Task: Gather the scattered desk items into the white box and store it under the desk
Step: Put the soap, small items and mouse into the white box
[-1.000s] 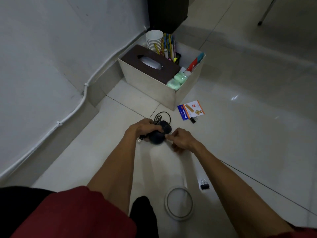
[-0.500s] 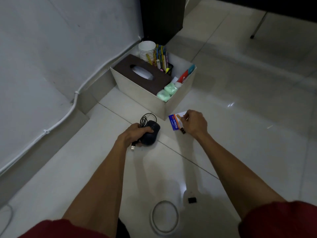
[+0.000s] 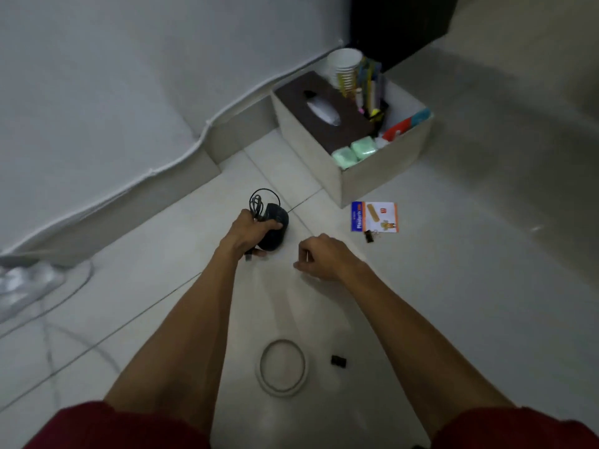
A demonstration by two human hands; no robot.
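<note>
Head view, read from left to right. A blurred white power strip with trailing cables lies on the tiled floor at the far left, below a white cable that runs along the foot of the wall. The left hand grips a black mouse from above, just over the floor, with the mouse's coiled cord bunched at the fingers. Nearer the person, a white ring lies flat on the floor between the 2 forearms. The right hand hangs just beside the mouse without touching it, its fingers curled under and nothing seen in them. A black binder clip lies near the ring, to its right. A plaster packet lies flat on the floor, with a 2nd small clip at its lower edge. The white box stands on the floor just beyond the packet, near the wall. It holds a brown tissue box, a stack of paper cups, upright markers, 2 green packets and a red and teal item.
</note>
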